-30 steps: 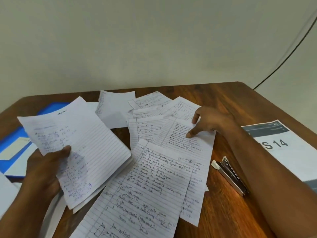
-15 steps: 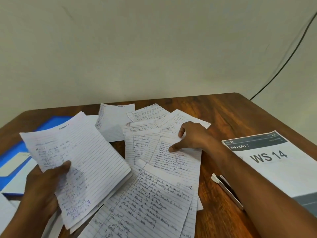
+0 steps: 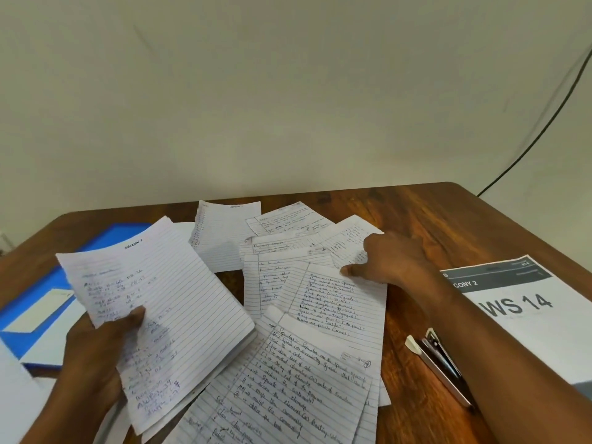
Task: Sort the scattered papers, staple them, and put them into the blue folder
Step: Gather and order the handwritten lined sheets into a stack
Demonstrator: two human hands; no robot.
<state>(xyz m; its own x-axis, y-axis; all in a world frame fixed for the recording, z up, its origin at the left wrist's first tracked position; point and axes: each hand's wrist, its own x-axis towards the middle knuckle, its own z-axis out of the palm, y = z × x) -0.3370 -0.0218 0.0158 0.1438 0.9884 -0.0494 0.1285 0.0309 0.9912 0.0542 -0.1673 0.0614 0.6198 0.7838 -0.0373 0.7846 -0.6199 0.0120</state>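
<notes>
Several lined handwritten sheets [image 3: 320, 315] lie scattered and overlapping across the middle of the wooden table. My left hand [image 3: 96, 354] holds a small stack of sheets [image 3: 179, 299] tilted up above the table, thumb on top. My right hand [image 3: 390, 261] reaches over the pile, and its fingertips press on the upper edge of one written sheet [image 3: 336, 299]. The blue folder [image 3: 35, 302] lies at the left, partly under the held stack. A silver stapler [image 3: 439, 363] rests on the table at the right, partly hidden by my right forearm.
A white and grey printed sheet marked WS 14 [image 3: 525, 315] lies at the right edge of the table [image 3: 416, 213]. A black cable [image 3: 544, 123] runs down the wall at the right. Another white sheet [image 3: 12, 395] shows at the lower left.
The view has tilted up. My right hand has stayed on the written sheet, which has shifted slightly toward the left. The left hand keeps its stack.
</notes>
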